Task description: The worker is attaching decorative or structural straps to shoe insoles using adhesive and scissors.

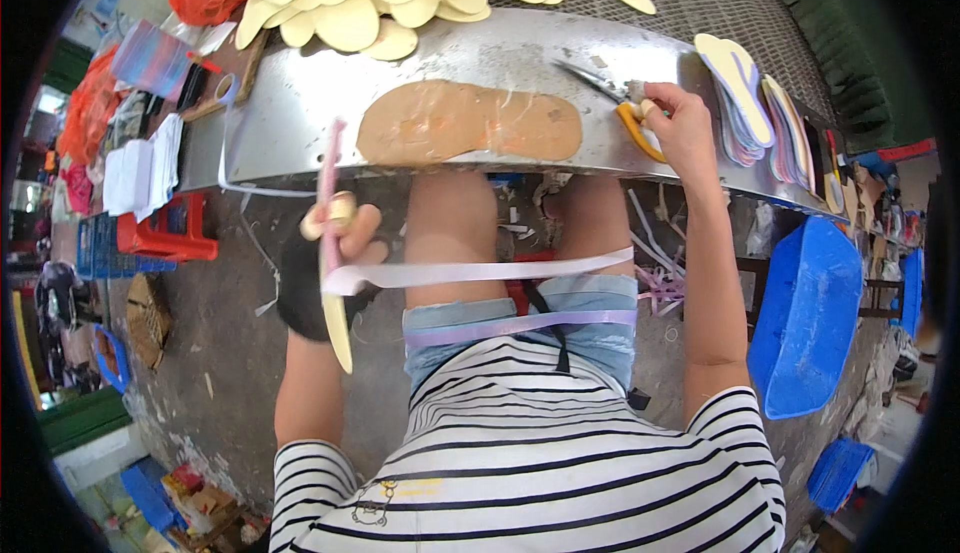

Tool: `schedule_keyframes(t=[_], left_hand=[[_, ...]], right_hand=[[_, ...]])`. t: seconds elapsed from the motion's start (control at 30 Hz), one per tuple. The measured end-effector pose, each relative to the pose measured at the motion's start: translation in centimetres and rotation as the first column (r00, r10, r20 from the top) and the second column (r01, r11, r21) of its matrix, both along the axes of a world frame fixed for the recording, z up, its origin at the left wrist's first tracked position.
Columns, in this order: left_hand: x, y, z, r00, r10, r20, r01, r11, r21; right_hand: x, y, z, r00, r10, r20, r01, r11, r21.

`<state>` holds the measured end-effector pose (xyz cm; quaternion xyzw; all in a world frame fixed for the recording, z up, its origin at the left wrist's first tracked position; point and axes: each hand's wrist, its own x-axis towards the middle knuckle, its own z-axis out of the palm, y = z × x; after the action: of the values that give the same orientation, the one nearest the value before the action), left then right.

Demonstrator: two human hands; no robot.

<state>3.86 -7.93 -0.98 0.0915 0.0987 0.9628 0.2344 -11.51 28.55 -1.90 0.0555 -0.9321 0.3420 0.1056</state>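
My left hand (345,228), with pale covers on some fingers and something black around the palm and wrist, grips an insole (329,193). It stands on edge, pink above and cream at its lower tip, slightly blurred. A white strip (480,274) runs from it across my lap to the right thigh. Over the table's right part, my right hand (682,128) closes on the yellow handles of a pair of scissors (632,125), whose blades point to the far left. Between the hands a brown sole-shaped board (470,123) lies on the metal tabletop (300,83).
Cream insoles (345,23) are heaped at the table's back. Stacked insoles (740,103) stand at its right end. A lilac strip (520,326) lies across my shorts. Blue tub (808,318) stands right, red crate (168,238) left, and scraps (660,288) litter the floor.
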Motion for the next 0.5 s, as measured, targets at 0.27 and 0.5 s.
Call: schedule_keyframes(t=[0.27, 0.5], left_hand=[[2.6, 4.7, 1.5, 0.952, 0.275, 0.131, -0.279, 0.96, 0.008], [-1.7, 7.8, 0.7, 0.91, 0.407, 0.075, -0.375, 0.887, -0.268]], right_hand=[[0.5, 0.6, -0.2, 0.917, 0.347, 0.198, -0.113, 0.701, -0.704], [-1.1, 2.6, -0.7, 0.986, 0.136, -0.094, -0.08, 0.891, 0.448]])
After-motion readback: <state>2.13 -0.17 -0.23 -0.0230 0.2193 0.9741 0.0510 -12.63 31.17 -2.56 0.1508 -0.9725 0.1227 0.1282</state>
